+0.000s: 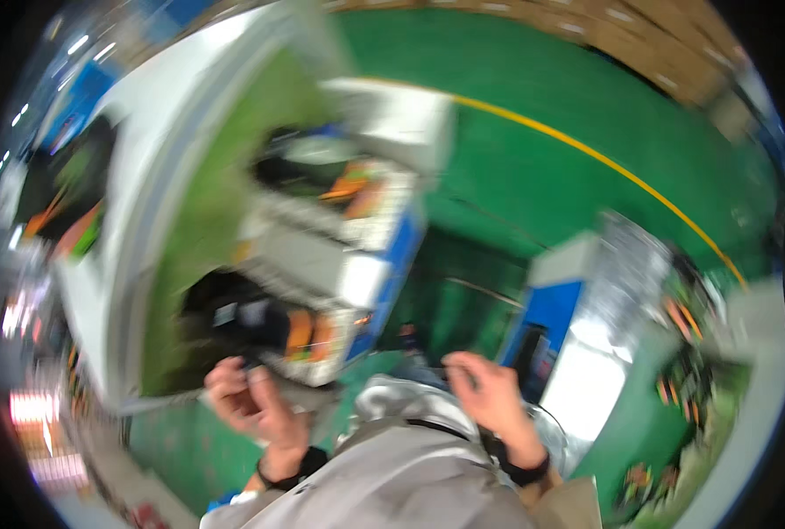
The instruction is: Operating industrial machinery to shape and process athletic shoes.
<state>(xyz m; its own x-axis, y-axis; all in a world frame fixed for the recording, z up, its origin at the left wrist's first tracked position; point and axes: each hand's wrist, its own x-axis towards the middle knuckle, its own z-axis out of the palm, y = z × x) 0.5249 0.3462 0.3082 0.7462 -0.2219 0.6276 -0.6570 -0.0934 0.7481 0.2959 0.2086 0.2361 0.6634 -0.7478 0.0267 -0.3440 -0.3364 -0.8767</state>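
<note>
My left hand (256, 407) is raised at the near edge of a bench, its thumb and fingers drawn in toward each other. A small dark speck shows at its fingertips, too blurred to name. Just beyond it lies a black bundle (251, 316) with orange ends, resting partly on a white tray. My right hand (487, 394) hovers in front of my body with its fingers curled in, near a blue and white box-shaped unit (555, 304). Whatever it may hold is hidden. Both wrists wear black bands.
On the green-topped bench (194, 212), another dark bundle (300, 163) with orange parts sits by white trays. Silvery film (626, 286) covers part of the right-hand unit. More black and orange pieces (685, 383) lie at far right. Brown cartons (643, 44) line the back, beyond a yellow floor line (577, 145).
</note>
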